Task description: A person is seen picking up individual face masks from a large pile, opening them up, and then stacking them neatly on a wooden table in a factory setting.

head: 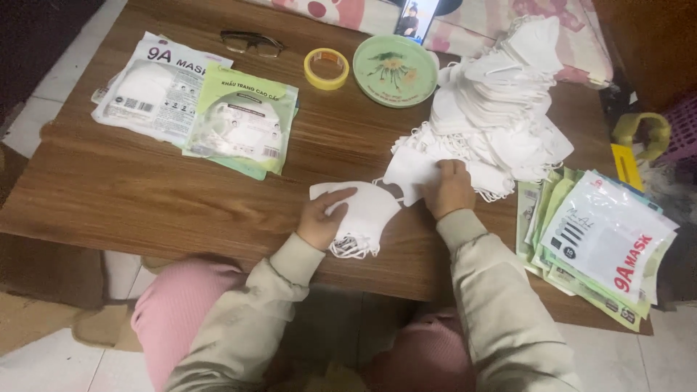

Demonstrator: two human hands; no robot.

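Our left hand (319, 221) grips a small stack of white face masks (361, 214) on the table (145, 196), just left of the big mask pile (501, 109). Our right hand (450, 190) pinches a mask (410, 170) at the pile's edge.

The phone (415, 18) leaning behind the green plate (396, 70) was cut off by the top edge, its screen too small to make out. The left hand (323, 218) covered part of the folded white mask (361, 214), whose ear loops bunched beneath it. The right hand (450, 190) had its fingertips buried in the edge of the mask pile (501, 109), so which mask they touched could not be told. The stack of packets (602, 247) hid all but its top sheet. The yellow object (642, 134) at the right stayed partly hidden and unclear
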